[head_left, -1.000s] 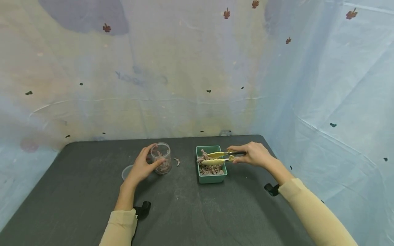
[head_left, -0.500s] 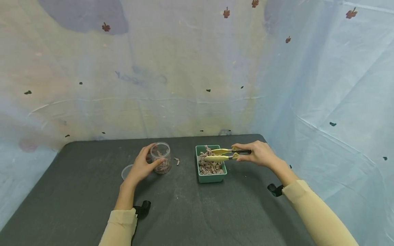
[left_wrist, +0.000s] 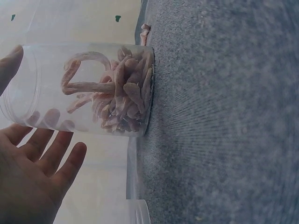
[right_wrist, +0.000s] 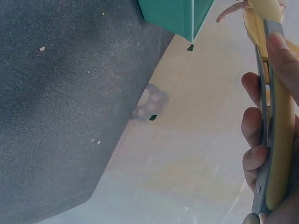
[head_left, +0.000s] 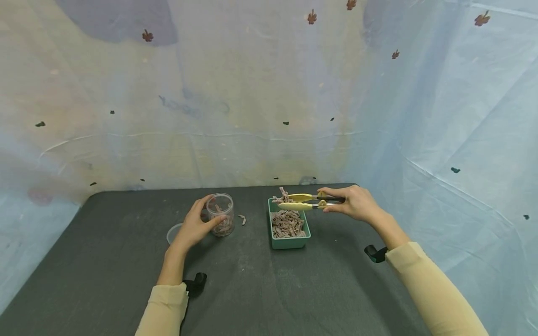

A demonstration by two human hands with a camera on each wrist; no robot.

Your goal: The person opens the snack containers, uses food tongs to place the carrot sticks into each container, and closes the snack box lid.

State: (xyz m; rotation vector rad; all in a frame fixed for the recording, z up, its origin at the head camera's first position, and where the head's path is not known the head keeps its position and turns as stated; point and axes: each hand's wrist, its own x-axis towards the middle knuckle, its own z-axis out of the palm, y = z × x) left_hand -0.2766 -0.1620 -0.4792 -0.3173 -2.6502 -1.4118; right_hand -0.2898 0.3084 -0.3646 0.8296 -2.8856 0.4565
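Observation:
My left hand holds a clear plastic jar upright on the table, thumb on one side and fingers on the other. Brownish-pink dried strips fill the lower part of the jar. With my right hand I grip a pair of yellow-tipped tongs, its handles pressed together in the right wrist view. A clump of strips is pinched in the tong tips, raised over the back of a green rectangular tub. More strips lie in the tub.
A clear round lid lies left of the jar, partly behind my left hand. One loose strip lies on the dark table between jar and tub. A plastic sheet hangs behind the table.
The tongs came up out of the tub, first drawing right, then rising toward its back edge with a clump of strips. My left hand and the jar stayed in place.

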